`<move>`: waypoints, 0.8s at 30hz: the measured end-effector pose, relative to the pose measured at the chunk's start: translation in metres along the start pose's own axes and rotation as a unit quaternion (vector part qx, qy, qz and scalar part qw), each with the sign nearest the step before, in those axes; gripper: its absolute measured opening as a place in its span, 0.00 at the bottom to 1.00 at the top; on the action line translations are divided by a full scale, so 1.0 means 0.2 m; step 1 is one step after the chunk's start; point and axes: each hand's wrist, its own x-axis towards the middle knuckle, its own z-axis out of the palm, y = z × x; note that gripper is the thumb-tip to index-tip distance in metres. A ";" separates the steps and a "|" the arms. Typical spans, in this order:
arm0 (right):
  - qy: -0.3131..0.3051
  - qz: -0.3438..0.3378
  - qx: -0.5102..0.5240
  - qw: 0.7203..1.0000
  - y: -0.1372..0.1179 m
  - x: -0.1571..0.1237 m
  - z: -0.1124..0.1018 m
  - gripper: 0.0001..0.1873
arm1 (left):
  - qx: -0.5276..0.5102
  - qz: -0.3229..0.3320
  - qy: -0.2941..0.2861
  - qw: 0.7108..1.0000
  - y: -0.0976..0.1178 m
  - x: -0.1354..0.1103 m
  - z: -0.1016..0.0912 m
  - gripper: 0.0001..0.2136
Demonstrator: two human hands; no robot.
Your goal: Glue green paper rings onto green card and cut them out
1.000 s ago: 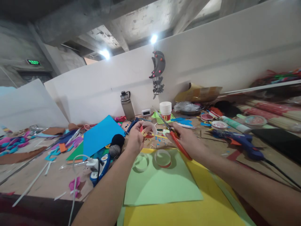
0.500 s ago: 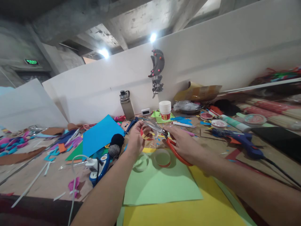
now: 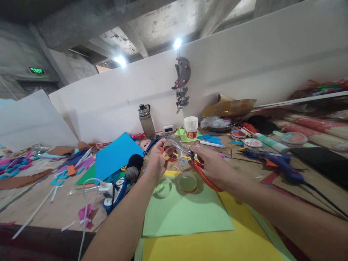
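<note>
My left hand (image 3: 156,162) is closed on a red and yellow paper-cup ring (image 3: 169,154), held up over the table. My right hand (image 3: 213,166) grips red-handled scissors (image 3: 195,165); their blades point left and reach the ring. Below the hands two more cut paper rings (image 3: 187,182) lie on a light green sheet (image 3: 187,214), which rests on a yellow sheet (image 3: 217,246).
A blue glue gun (image 3: 115,192) with a white cord lies left of the sheets, near yarn balls (image 3: 134,168) and a blue sheet (image 3: 114,156). Another glue gun (image 3: 280,163) lies at right. A bottle (image 3: 146,121), stacked paper cups (image 3: 191,127) and scraps stand behind, along a white wall.
The scissors swung from pointing up and away to pointing left at the ring, and my right hand shifted slightly left. The left hand turned the ring a little.
</note>
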 end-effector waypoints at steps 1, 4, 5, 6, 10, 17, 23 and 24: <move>0.001 -0.002 0.000 1.000 0.00 0.00 0.00 0.24 | -0.006 0.001 -0.002 1.000 0.00 0.00 0.00 0.14; -0.001 0.003 -0.007 1.000 -0.01 0.00 -0.01 0.24 | -0.024 0.002 -0.003 1.000 -0.01 0.01 -0.02 0.14; -0.001 0.005 -0.008 1.000 -0.01 0.00 -0.01 0.23 | -0.028 0.002 -0.004 1.000 -0.01 0.01 -0.02 0.14; -0.001 0.005 -0.008 1.000 -0.01 0.00 -0.01 0.22 | -0.029 0.003 -0.008 1.000 -0.01 0.01 -0.02 0.13; 0.001 0.002 -0.012 1.000 -0.02 -0.01 -0.02 0.20 | -0.023 0.006 -0.028 0.999 -0.01 0.01 -0.03 0.12; -0.006 0.009 -0.030 0.999 -0.03 -0.01 -0.03 0.18 | 0.001 0.005 -0.038 0.999 0.00 0.01 -0.02 0.13; -0.025 0.022 -0.032 0.999 -0.04 -0.01 -0.05 0.13 | 0.005 0.008 -0.042 0.999 0.02 0.01 -0.01 0.12; -0.029 0.022 -0.033 0.999 -0.05 0.00 -0.05 0.13 | 0.004 0.006 -0.040 0.999 0.02 0.01 -0.01 0.13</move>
